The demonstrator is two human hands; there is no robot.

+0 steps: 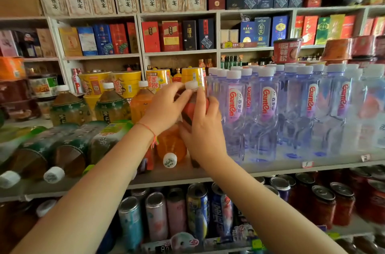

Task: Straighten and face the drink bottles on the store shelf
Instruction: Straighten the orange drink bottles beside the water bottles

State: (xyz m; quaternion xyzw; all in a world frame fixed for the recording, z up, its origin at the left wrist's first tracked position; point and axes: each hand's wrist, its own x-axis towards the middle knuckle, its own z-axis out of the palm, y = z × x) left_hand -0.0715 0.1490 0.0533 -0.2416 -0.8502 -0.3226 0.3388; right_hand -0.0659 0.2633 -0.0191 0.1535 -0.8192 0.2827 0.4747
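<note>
An upright drink bottle with a red-orange label and white cap (192, 105) stands at the middle of the shelf (208, 172). My left hand (164, 108) grips its neck and shoulder from the left. My right hand (203, 126) wraps its body from the right. Below it an orange drink bottle (171, 147) lies on its side, white cap toward me. Several green-labelled tea bottles (68, 147) lie on their sides at the left. Upright tea bottles (111, 105) and an orange one (141, 103) stand behind.
Rows of clear Ganten water bottles (268, 112) stand upright right beside my right hand. Yellow noodle cups (125, 83) sit behind the drinks. Cans (198, 210) fill the shelf below. Boxed liquor (173, 35) lines the back wall shelves.
</note>
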